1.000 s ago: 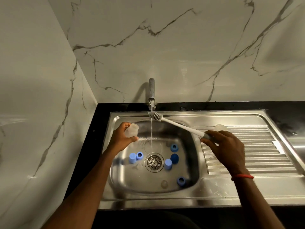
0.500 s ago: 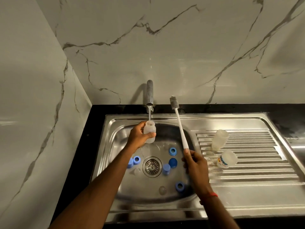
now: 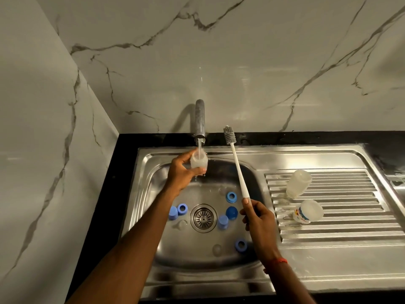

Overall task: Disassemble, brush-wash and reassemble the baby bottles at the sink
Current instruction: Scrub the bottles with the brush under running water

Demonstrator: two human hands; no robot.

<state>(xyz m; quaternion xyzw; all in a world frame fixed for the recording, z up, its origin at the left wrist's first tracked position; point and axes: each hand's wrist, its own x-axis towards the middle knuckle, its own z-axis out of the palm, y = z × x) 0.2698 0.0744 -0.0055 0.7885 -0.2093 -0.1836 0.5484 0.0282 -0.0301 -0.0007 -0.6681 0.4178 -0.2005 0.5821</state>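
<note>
My left hand [image 3: 182,170] grips a small clear bottle body [image 3: 199,160] upright under the tap [image 3: 199,119]; the running water falls into its mouth. My right hand [image 3: 257,217] holds the lower end of a white bottle brush [image 3: 237,170], whose bristle head [image 3: 228,133] points up and away over the basin. Several blue caps and rings, such as a blue ring [image 3: 231,196] and a blue cap [image 3: 223,221], lie around the drain [image 3: 203,217]. Clear teats [image 3: 217,249] lie among them.
Two clear bottles lie on the ribbed drainboard [image 3: 341,229] to the right: a plain bottle [image 3: 299,183] and a printed bottle [image 3: 308,211]. A black counter [image 3: 306,137] borders the steel sink [image 3: 153,194]. Marble walls stand behind and to the left.
My left hand brought the bottle from left of the stream to directly under the tap. My right hand swung the brush from across the stream to upright and drew back over the basin.
</note>
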